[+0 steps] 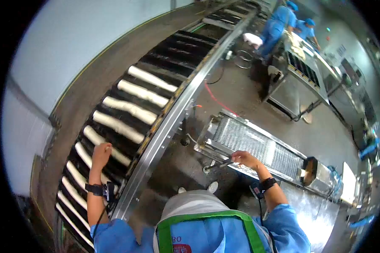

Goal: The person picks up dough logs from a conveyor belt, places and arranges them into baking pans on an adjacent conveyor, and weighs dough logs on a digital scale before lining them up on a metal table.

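Note:
Long white dough strips (118,126) lie side by side in black trays on a conveyor at the left. My left hand (101,155) is over the strips, nearest to one whose middle it partly covers; its fingers look bent together, and whether it holds anything is too small to tell. My right hand (245,159) is closed on a thin dark tool (220,165), beside the near edge of a metal mesh belt (249,139). Both wrists wear black straps with small devices.
The conveyor's metal rail (156,145) runs diagonally between my hands. Two people in blue (278,25) work at a metal table (278,90) at the upper right. A red hose (215,98) lies on the floor. A metal box (321,177) stands at the mesh belt's right end.

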Demonstrator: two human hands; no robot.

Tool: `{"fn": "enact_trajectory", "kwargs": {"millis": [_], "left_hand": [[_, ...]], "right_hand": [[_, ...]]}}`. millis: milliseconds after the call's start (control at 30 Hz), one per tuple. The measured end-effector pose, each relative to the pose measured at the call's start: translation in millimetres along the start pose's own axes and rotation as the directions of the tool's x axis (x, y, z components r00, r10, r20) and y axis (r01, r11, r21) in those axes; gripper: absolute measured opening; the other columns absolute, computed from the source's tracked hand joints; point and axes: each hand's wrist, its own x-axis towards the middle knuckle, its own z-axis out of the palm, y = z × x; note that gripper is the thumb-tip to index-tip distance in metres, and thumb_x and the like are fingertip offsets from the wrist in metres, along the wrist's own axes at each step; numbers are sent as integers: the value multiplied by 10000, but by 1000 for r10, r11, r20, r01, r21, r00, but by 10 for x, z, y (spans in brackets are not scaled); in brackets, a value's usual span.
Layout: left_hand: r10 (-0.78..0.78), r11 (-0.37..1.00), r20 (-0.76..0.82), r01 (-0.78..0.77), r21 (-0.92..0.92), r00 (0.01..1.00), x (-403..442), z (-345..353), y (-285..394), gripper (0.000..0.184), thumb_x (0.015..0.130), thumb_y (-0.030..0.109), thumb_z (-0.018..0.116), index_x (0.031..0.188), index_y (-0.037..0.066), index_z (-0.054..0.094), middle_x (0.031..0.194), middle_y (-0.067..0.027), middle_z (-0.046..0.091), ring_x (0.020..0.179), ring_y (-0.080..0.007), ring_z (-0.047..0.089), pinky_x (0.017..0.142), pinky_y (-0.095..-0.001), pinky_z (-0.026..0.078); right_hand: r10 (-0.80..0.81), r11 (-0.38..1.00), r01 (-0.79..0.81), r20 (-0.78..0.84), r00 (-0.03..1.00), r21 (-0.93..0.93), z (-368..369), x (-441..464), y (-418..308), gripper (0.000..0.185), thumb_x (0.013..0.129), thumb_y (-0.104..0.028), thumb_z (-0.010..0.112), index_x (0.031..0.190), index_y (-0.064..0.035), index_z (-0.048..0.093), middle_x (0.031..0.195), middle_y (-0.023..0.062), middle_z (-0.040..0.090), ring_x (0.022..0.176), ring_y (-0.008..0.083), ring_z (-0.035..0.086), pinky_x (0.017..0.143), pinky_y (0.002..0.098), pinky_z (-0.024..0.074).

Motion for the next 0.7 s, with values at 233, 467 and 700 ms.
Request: {"fn": "enact_trajectory", "kwargs": {"millis": [233,467,700], "left_hand": [[111,994,145,-109,-21,983,618,677,880,329,718,177,539,1021,54,502,1101,-110,454,1056,-309,357,882,-383,305],[205,978,64,-207,28,977,706,1275,1384,438,712,249,552,1110,105,443,1181,-113,380,1113,-318,293,902,-433,269],[76,996,106,-81,46,992,547,1417,1832,454,728,278,532,1138,126,413,1229,-102,330,1142,-309,265,905,-472,248]], "right_hand": [[1,779,-278,-442,897,-563,-330,-514,751,423,680,-214,635,1047,-52,501,1007,169,510,923,303,495,770,353,416],[140,378,-712,-723,676,-592,-742,-1523,1470,743,546,-183,710,1192,-165,343,1231,153,319,1127,356,302,807,484,389],[171,301,-663,-645,745,-686,-1009,-1690,2014,615,545,-129,706,1086,-195,422,1103,83,412,1058,317,360,785,489,393]]}}
